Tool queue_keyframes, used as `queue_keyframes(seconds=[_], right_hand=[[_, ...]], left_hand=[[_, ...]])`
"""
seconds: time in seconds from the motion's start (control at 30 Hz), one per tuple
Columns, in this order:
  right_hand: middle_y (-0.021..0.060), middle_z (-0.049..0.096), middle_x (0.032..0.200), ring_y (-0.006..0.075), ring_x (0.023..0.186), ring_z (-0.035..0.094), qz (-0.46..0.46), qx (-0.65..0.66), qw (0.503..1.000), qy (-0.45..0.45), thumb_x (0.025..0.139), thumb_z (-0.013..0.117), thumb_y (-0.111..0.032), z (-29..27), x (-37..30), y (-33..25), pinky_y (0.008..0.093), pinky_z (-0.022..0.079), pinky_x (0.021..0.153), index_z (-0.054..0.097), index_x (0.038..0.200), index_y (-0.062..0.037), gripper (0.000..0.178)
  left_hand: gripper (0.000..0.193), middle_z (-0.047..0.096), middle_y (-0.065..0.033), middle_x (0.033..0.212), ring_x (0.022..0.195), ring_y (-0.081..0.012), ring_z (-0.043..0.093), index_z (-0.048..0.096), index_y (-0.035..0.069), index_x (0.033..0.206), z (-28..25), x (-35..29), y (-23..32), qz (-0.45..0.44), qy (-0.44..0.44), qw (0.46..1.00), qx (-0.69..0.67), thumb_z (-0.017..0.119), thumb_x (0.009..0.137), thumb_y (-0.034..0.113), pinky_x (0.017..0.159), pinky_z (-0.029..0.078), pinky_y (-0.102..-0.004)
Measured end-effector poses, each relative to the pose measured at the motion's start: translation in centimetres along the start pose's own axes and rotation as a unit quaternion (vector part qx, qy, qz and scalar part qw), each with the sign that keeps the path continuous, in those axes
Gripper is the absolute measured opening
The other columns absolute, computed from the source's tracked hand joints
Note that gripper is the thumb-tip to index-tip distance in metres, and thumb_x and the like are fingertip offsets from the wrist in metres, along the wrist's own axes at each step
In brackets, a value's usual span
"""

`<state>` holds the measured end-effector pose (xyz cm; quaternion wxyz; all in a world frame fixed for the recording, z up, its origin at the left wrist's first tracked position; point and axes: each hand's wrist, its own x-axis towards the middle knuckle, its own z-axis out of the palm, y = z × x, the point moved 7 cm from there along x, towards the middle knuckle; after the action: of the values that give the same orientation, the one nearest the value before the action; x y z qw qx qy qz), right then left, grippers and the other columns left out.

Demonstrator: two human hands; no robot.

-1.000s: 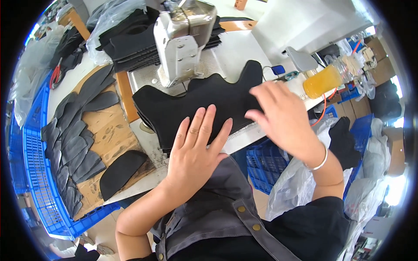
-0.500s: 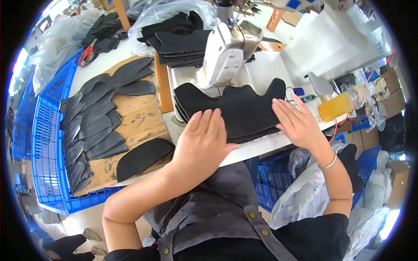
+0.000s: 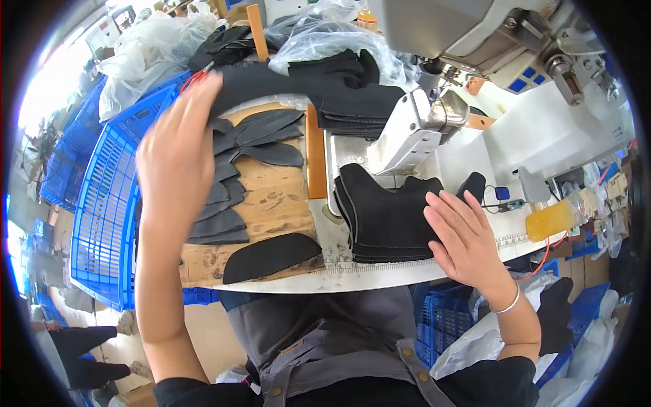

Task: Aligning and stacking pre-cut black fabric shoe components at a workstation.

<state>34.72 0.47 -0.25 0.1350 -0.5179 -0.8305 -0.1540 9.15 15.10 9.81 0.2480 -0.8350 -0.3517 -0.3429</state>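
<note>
My right hand lies flat, fingers spread, on the right end of a stack of black boot-shaped fabric pieces. The stack sits on the white table just in front of the sewing machine head. My left hand is raised and blurred, fingers stretched toward the far left. It hovers over a row of curved black pieces laid on a wooden board. Its fingertips are near a folded pile of black fabric. Nothing shows in its grip.
A single black half-moon piece lies at the board's front edge. A blue plastic crate stands left of the table. A bottle of yellow liquid lies at the right. Clear plastic bags sit behind. Another person's legs are at lower left.
My left hand has lifted off the black stack and swung up and left over the board. My right hand stays on the stack. The view has tilted closer to the table.
</note>
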Motion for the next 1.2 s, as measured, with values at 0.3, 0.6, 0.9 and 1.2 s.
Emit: queue_keyframes(seconds=[0.3,0.6,0.9,1.2], right_hand=[[0.0125,0.052,0.132,0.0302,0.127,0.044,0.043,0.061,0.997,-0.010,0.077,0.061,-0.007,3.2,0.5,-1.4,0.0504,0.027,0.109,0.055,0.123,-0.0010,0.046],[0.0134,0.058,0.124,0.0324,0.123,0.049,0.079,0.084,0.993,-0.014,0.075,0.061,-0.005,2.4,-0.8,-0.5,0.0522,0.028,0.108,0.060,0.112,0.0005,0.037],[0.0118,0.059,0.122,0.0293,0.121,0.050,0.073,0.093,0.993,-0.018,0.075,0.062,-0.005,2.1,-0.5,-1.2,0.0492,0.030,0.108,0.061,0.111,-0.0011,0.036],[0.0101,0.062,0.118,0.0278,0.117,0.054,0.047,0.112,0.993,-0.008,0.074,0.064,-0.004,0.5,0.5,-1.5,0.0478,0.034,0.106,0.062,0.111,-0.0025,0.037]], left_hand=[[0.035,0.063,-0.0078,0.102,0.094,-0.0279,0.061,0.054,0.007,0.115,17.8,7.0,7.4,0.184,-0.080,0.976,-0.088,0.059,0.082,0.016,0.084,0.047,-0.0415],[0.015,0.065,-0.0116,0.086,0.082,-0.0308,0.063,0.065,0.004,0.087,18.1,1.4,-2.2,0.036,-0.097,0.973,-0.206,0.062,0.081,0.019,0.079,0.049,-0.0422],[0.039,0.065,-0.0123,0.106,0.100,-0.0317,0.061,0.065,0.008,0.108,24.7,-0.9,-4.5,-0.035,-0.234,0.946,-0.221,0.067,0.080,0.035,0.089,0.047,-0.0395],[0.027,0.061,-0.0114,0.100,0.096,-0.0322,0.059,0.065,0.007,0.096,25.8,-0.5,-4.1,-0.042,-0.232,0.947,-0.220,0.071,0.078,0.026,0.084,0.047,-0.0396]])
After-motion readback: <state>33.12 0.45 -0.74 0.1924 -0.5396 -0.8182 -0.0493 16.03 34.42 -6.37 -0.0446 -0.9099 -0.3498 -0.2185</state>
